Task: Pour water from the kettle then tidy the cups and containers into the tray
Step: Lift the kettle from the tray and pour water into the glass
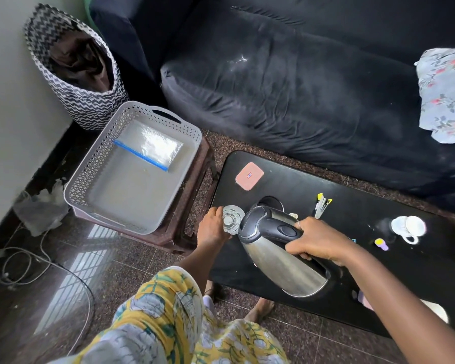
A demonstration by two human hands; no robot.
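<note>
Nearest the camera, a yellow floral garment (168, 319) is seen at the bottom, with bare feet on the dark tiled floor (63, 271) under it. The steel kettle (279, 250) is held tipped over the black surface (286, 179), spout end toward the clear glass (231, 219). The right hand (318, 241) is wrapped tight around the kettle's black handle, so that grip is closed on it. The left hand (213, 227) is curled against the near left side of the glass, touching it, so the grip there looks closed on the glass. Whether water is actually flowing can't be told, since the spout is hidden behind the lid.

Just behind the kettle its round black base (271, 202) is sat on the surface. Further right, a white cup (409, 227) is lying on its side, with a small yellow and purple thing (381, 244) near it. 2 or so pens with yellow tips (322, 204) are found behind the right hand, and a pink pad (249, 176) sits toward the far left end.

Off to the left, the grey perforated tray (90, 164) is perched on a brown stool (189, 206), with only a zip bag (153, 148) laid inside. Beyond that, a zigzag basket (87, 101) is stood against the wall, and a dark sofa (300, 88) is spread across the back with a floral cloth (444, 93) on it.
</note>
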